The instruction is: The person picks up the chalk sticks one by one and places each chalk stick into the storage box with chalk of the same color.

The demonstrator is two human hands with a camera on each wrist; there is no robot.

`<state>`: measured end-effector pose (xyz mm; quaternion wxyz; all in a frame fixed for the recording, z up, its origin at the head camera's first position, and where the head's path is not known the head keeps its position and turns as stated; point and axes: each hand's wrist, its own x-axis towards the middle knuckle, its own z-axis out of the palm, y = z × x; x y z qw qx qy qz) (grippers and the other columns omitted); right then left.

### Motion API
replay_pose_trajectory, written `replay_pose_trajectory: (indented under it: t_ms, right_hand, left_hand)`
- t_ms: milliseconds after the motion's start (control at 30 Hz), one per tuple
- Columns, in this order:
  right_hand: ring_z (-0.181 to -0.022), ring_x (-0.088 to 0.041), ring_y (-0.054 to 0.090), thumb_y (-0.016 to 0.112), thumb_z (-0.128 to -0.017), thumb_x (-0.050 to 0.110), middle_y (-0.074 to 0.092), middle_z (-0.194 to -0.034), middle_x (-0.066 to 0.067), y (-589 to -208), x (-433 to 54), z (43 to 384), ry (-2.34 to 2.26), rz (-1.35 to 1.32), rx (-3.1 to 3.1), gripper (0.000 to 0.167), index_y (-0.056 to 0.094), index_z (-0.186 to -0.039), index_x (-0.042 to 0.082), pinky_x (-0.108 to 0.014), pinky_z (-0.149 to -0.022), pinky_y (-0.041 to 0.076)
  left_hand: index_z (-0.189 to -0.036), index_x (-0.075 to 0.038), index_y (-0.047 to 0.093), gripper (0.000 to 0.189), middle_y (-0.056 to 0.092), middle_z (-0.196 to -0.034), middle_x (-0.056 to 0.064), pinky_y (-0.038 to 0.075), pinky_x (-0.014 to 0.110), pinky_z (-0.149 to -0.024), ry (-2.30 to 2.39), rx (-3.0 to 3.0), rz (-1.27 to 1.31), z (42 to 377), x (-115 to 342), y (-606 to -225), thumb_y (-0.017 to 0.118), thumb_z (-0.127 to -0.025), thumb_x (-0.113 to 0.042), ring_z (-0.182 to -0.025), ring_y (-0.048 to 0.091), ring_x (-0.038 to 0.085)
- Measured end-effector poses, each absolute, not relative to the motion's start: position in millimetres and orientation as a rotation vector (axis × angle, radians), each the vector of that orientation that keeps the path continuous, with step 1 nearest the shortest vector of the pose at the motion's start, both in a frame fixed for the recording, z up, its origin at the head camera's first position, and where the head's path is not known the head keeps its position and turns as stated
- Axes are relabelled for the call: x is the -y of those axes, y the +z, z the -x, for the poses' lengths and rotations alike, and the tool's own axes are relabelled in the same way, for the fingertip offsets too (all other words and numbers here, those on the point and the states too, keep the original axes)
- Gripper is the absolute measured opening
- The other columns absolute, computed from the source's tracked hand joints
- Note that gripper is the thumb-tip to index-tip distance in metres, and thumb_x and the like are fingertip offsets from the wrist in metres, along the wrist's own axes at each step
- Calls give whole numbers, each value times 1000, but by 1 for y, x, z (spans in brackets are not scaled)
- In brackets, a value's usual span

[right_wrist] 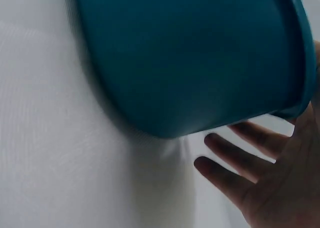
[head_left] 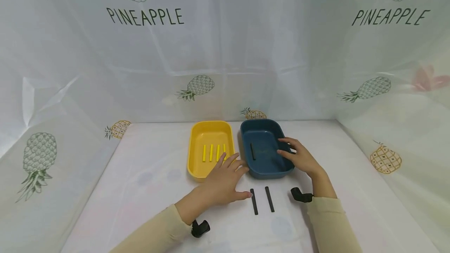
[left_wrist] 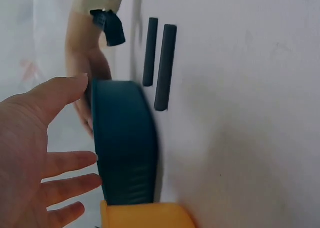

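Observation:
My left hand (head_left: 223, 180) hovers with spread fingers over the near right corner of a yellow tray (head_left: 190, 159). Its fingertips reach toward the blue tray (head_left: 268, 136), and in the head view its thumb tip overlaps one black stick (head_left: 254, 205) on the table. A second black stick (head_left: 269, 199) lies beside that one. My right hand (head_left: 302, 159) is at the blue tray's right side, thumb and finger over the rim; the right wrist view shows extended fingers (right_wrist: 235, 158) along the tray's outside. Inside the blue tray is another black stick (head_left: 252, 151).
Several yellow sticks (head_left: 211, 153) lie in a row in the yellow tray, partly behind my left hand. A white cloth (head_left: 147, 206) covers the table. Pineapple-printed sheeting (head_left: 281, 65) rises behind and along both sides.

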<state>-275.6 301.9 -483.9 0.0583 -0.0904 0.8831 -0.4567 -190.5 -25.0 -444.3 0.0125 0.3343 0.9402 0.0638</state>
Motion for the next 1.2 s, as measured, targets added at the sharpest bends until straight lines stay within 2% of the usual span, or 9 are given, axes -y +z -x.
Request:
replay_pose_trajectory:
  t_ms: [200, 267, 467, 567, 733, 1200]
  right_hand:
    - [-153, -57, 21, 65, -101, 46, 19, -173, -17, -493, -311, 279, -1459, 258, -2593, 61, 47, -155, 22, -73, -117, 31]
    - [-153, -53, 26, 64, -102, 44, 21, -172, -15, -494, -312, 280, -1480, 262, -2574, 59, 48, -154, 23, -71, -116, 34]
    - [-147, -47, 40, 64, -102, 42, 26, -171, -13, -497, -314, 281, -1504, 277, -2543, 58, 47, -155, 27, -67, -113, 40]
    - [-149, -48, 38, 64, -102, 42, 24, -172, -12, -499, -316, 280, -1522, 278, -2528, 58, 46, -156, 27, -70, -113, 38]
    - [-149, -48, 39, 65, -102, 40, 24, -172, -13, -502, -318, 278, -1547, 277, -2512, 58, 46, -155, 27, -69, -114, 38]
    - [-149, -48, 39, 66, -102, 38, 24, -172, -14, -502, -318, 278, -1581, 274, -2476, 61, 46, -156, 21, -69, -116, 36]
  left_hand:
    - [-141, -19, 63, 79, 58, -150, -3, 11, 56, -131, 76, -2925, -1069, 186, 9, -452, 61, -89, -77, -158, 28, 25]
    - [-140, -17, 64, 81, 60, -148, -2, 11, 56, -131, 39, -2919, -1067, 184, 5, -453, 60, -87, -78, -157, 30, 25]
    - [-136, -16, 68, 90, 61, -148, 2, 12, 55, -132, -80, -2908, -1075, 178, -4, -459, 59, -81, -86, -153, 38, 26]
    - [-132, -16, 70, 92, 62, -147, 3, 13, 55, -131, -121, -2918, -1089, 175, -7, -463, 59, -78, -89, -151, 41, 27]
    - [-132, -17, 70, 95, 63, -145, 1, 15, 56, -131, -160, -2928, -1087, 171, -10, -469, 60, -74, -92, -150, 42, 27]
    - [-128, -22, 72, 87, 63, -143, 0, 8, 60, -130, -223, -2945, -1073, 169, -14, -482, 58, -77, -91, -149, 43, 25]
